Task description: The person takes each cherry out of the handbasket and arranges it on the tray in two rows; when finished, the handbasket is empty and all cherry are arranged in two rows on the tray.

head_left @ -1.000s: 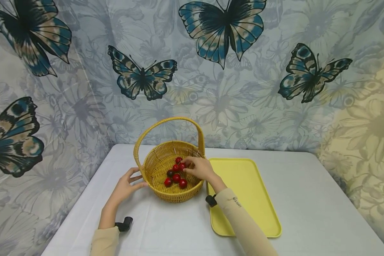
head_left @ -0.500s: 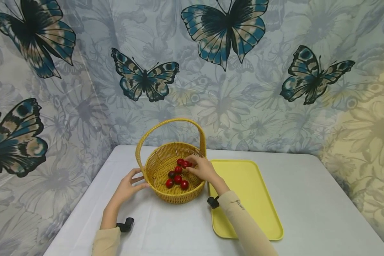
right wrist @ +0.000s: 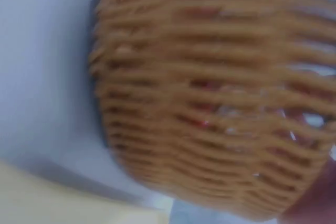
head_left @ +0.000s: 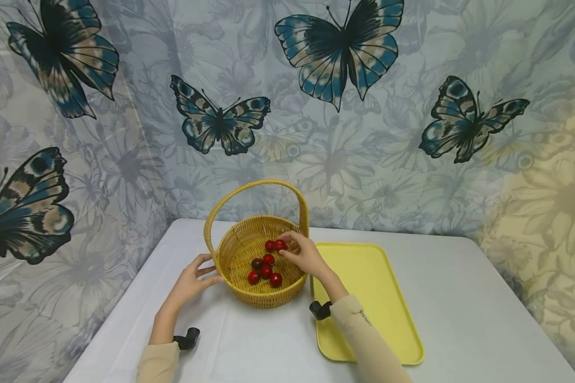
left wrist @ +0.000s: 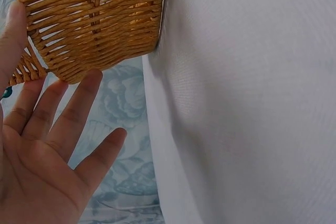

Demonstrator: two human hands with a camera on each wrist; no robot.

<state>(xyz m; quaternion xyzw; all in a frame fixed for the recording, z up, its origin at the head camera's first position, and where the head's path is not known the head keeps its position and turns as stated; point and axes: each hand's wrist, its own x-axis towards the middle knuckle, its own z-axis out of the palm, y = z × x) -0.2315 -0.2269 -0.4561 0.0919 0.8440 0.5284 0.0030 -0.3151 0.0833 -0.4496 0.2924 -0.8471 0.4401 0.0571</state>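
Observation:
The yellow wicker basket (head_left: 263, 300) stands on the table with several red cherries (head_left: 265, 271) and a darker one (head_left: 257, 264) on its floor. Inside the basket, my right hand (head_left: 307, 256) pinches a red cherry (head_left: 280, 244) between thumb and fingertips, beside another cherry (head_left: 270, 246). My left hand (head_left: 188, 284) touches the basket's left side near the handle base. In the left wrist view, that hand (left wrist: 52, 150) has its fingers extended and spread against the wicker (left wrist: 100, 19). The right wrist view shows mostly blurred basket wall (right wrist: 220, 93), hiding the pinching fingertips.
A yellow tray (head_left: 364, 287) lies directly right of the basket, partly under the right forearm. White cloth (head_left: 249, 346) covers the table. A butterfly-patterned curtain (head_left: 335, 159) hangs behind the table and on the left.
The pinched cherry has moved slightly back and right with my right hand, apart from the lower cherries. My left hand keeps its place at the basket. The head view has shifted slightly.

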